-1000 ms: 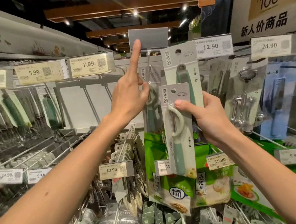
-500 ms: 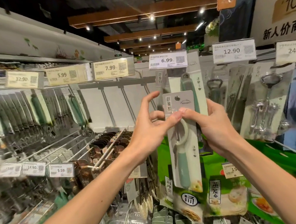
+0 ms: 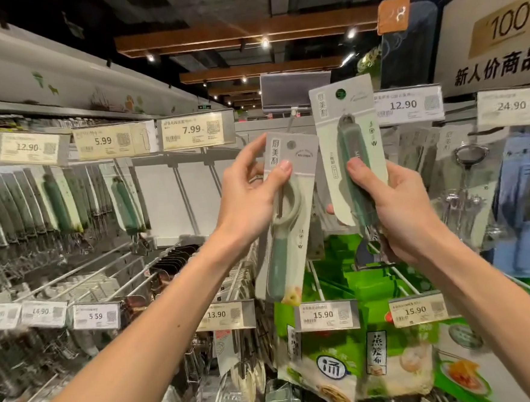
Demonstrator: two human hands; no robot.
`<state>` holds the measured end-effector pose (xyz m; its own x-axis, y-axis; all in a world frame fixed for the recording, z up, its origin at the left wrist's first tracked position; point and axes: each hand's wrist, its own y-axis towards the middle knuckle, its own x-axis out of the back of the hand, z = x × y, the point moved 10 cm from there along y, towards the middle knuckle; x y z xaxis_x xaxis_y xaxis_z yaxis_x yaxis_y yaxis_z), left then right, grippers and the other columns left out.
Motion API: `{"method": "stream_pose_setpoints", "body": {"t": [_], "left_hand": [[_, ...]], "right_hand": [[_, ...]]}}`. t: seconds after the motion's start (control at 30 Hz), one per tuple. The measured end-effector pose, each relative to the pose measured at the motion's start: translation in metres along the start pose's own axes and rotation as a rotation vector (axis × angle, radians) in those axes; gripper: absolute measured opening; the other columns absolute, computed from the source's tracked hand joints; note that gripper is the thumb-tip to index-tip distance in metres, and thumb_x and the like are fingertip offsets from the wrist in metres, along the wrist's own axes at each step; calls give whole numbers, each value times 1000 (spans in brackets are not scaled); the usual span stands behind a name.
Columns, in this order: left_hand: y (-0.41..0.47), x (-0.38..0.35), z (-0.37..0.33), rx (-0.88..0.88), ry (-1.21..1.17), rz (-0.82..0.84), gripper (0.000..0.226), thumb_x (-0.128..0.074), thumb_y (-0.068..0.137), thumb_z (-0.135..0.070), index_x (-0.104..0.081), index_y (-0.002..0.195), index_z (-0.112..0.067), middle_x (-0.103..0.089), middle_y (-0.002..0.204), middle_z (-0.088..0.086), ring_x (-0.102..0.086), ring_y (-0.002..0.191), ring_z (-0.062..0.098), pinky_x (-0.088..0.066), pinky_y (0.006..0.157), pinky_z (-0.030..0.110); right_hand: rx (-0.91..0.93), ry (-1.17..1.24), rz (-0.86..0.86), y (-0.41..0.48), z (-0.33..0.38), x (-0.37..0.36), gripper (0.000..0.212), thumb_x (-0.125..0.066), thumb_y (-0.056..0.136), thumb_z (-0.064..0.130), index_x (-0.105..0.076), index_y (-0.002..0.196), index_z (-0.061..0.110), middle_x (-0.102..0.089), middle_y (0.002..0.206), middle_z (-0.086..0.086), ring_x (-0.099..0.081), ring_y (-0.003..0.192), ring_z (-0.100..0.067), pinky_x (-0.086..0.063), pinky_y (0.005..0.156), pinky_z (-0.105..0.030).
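My left hand [image 3: 251,198] grips a carded peeler pack [image 3: 287,230], grey card with a pale green loop-handled peeler, thumb across its front. My right hand [image 3: 393,210] grips a second, taller carded pack [image 3: 347,138] holding a dark green-handled tool, thumb on its front. The two packs are held side by side, apart, in front of the shop's hook display. A flipped-up grey price flap [image 3: 295,90] and its hook [image 3: 292,117] sit just above, between the packs.
Rows of metal hooks with hanging kitchen tools [image 3: 53,203] fill the left. Price tags [image 3: 194,130] line the rails. Green food-wrap bags [image 3: 355,351] hang below my hands. More carded tools [image 3: 471,167] hang at right.
The packs have separated: my left hand now holds the peeler pack alone and my right hand has taken the taller pack. The 6.99 price flap has flipped up, showing its grey back.
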<state>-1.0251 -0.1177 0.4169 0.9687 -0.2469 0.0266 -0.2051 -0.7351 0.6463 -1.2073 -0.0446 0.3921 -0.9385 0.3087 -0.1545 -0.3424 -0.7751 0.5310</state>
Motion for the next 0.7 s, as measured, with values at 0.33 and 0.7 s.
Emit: {"method": "stream_pose_setpoints", "body": {"t": [0.33,0.7], "left_hand": [[28,-11,-3,-42,154,-98,53,-64,95,-24,-45,145,-22,-58,124,-7,-58,97,1,-51,83,18],[45,-23,36,133,401,-62,51,-64,95,-34,-41,139,-27,-62,115,4,-62,89,12,-55,86,37]], "right_hand": [[-68,-45,31,7,4,-2,19,-66,91,27,-71,100,11,-74,94,-20,-72,70,-32,-61,68,-50],[-80,-22,39,5,0,-5,26,-65,91,27,-68,105,5,-75,87,-16,-71,66,-31,-62,61,-38]]}}
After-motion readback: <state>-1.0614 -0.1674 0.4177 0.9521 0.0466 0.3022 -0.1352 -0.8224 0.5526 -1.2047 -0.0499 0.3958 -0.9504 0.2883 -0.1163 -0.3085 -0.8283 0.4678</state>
